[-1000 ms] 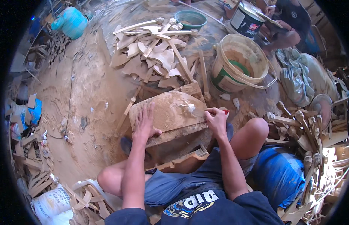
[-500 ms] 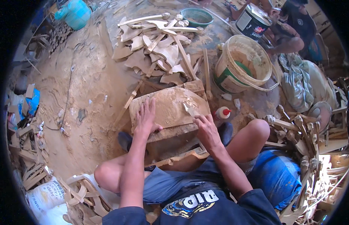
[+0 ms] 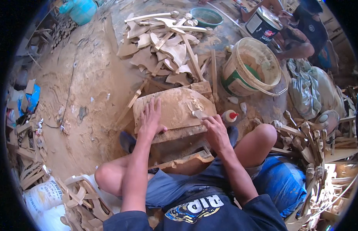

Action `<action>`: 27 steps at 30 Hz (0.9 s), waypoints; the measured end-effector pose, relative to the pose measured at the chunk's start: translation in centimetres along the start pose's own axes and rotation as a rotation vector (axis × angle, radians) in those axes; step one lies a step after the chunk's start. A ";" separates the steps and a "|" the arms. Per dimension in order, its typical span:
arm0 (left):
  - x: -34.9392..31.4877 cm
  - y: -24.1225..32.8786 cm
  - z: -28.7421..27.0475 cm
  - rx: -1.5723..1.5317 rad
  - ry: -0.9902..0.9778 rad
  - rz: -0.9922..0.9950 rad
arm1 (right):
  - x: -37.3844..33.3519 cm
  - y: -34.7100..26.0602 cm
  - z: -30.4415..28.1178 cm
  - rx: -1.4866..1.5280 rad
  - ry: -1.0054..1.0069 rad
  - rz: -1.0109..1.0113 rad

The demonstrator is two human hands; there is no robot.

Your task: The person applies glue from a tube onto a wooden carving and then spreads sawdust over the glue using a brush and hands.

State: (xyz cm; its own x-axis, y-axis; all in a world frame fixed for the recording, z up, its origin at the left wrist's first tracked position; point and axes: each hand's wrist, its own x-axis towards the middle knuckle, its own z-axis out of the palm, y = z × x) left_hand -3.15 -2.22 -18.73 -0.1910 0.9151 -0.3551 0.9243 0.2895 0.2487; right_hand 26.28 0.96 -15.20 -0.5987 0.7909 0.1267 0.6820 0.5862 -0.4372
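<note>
A pale wooden panel (image 3: 169, 111) with a curved far edge lies before me on a low wooden support (image 3: 179, 134). My left hand (image 3: 149, 117) rests on its left part, fingers spread. In my right hand (image 3: 215, 129) I grip a putty knife (image 3: 200, 114), its light blade on the panel's right side. A patch of cream-coloured paste (image 3: 193, 105) lies smeared around the blade. Just right of my right hand stands a white bottle with a red cap (image 3: 229, 116). My right fingers hide the knife's handle.
Beyond the panel rises a heap of cut wooden pieces (image 3: 163, 50), with a green basin (image 3: 206, 17) behind it. A dusty bucket (image 3: 251, 67) stands at right. Another person (image 3: 308, 30) sits at the far right beside a dark pail (image 3: 263, 25). Wooden legs (image 3: 311, 142) are stacked near a blue sack (image 3: 283, 183).
My right hand has moved slightly right and nearer to me, and the putty knife's blade lies at a different angle. My left hand stays on the panel. The view has shifted a little.
</note>
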 end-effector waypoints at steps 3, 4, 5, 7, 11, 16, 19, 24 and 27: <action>0.1 0.3 -0.3 0.013 -0.015 -0.010 | 0.5 0.3 -0.6 -0.070 0.048 0.006; 0.3 0.5 -0.3 0.019 -0.030 -0.007 | 0.9 0.0 -0.8 -0.084 0.077 0.006; 0.4 0.7 -0.4 0.019 -0.029 -0.001 | 1.6 0.0 -0.5 -0.088 0.080 0.009; 0.5 0.7 -0.5 0.020 -0.057 -0.021 | 2.6 0.1 0.6 -0.122 0.121 -0.108; 0.2 0.4 -0.5 0.014 -0.031 -0.005 | 0.6 0.2 0.4 -0.076 0.014 -0.080; 0.2 0.5 -0.5 0.053 -0.008 0.010 | 0.3 0.0 -1.0 0.117 0.203 0.027; 0.1 0.7 -0.5 0.062 -0.015 0.010 | 0.2 -0.2 -0.7 0.498 0.299 0.449; 0.2 0.8 -0.5 0.046 -0.025 0.005 | -1.7 0.9 0.2 0.746 0.346 0.755; 0.1 1.2 -0.9 0.049 -0.046 -0.008 | -3.5 1.0 1.9 0.950 0.350 0.861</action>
State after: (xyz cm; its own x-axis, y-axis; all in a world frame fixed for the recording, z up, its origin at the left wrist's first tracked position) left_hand -2.37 -1.55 -17.61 -0.1847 0.8986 -0.3980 0.9381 0.2820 0.2013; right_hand 28.29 -1.60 -17.75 0.1103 0.9326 -0.3437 0.1441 -0.3571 -0.9229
